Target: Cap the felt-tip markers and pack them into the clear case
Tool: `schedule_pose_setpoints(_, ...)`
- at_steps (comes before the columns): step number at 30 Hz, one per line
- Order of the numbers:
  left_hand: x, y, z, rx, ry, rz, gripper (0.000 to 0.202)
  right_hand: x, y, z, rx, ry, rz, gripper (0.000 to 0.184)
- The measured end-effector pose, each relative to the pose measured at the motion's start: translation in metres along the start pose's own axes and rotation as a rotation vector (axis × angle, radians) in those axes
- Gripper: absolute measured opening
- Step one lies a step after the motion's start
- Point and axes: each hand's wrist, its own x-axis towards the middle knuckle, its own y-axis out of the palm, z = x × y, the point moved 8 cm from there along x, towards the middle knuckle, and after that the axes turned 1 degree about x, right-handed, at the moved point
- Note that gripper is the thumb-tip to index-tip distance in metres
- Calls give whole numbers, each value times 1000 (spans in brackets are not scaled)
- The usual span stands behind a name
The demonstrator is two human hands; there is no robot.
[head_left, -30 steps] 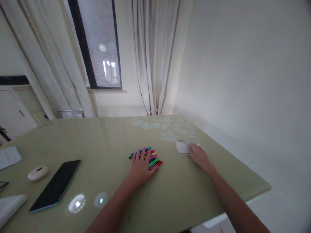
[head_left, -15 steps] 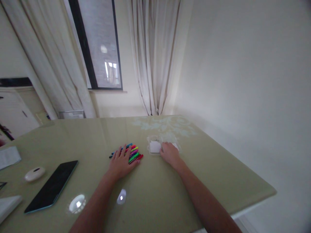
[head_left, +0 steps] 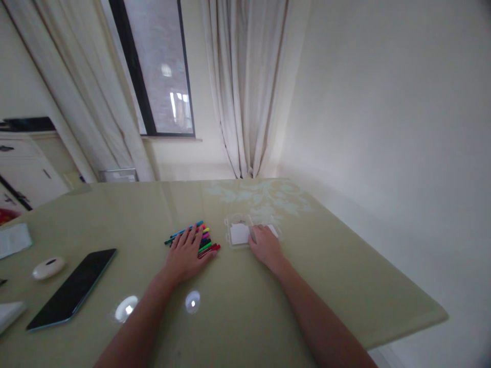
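Across a glossy pale-green tabletop [head_left: 245,312], your left hand [head_left: 185,259], fingers spread, covers multicoloured plastic pens [head_left: 207,247] grouped beside, not inside, the opened clear-plastic case [head_left: 229,233] your curled right hand [head_left: 266,245] touches, grip unclear

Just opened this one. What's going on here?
The person's left hand lies spread over a bunch of coloured pens on the table. To the right of the pens, the right hand is at a clear case, with white card showing in it. A dark-screened tablet lies farther left.
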Motion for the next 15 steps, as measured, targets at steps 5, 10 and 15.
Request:
schedule_pose_setpoints(5, -1, -10, -4, -43, 50, -86, 86, 0, 1, 1, 31, 5, -14, 20)
schedule_pose_setpoints(10, -3, -28, -29, -138, 250, -188, 39, 2, 2, -1, 59, 24, -18, 21)
schedule_pose_setpoints(15, -7, -30, -45, -196, 296, -190, 16, 2, 2, -2, 103, 58, -27, 16)
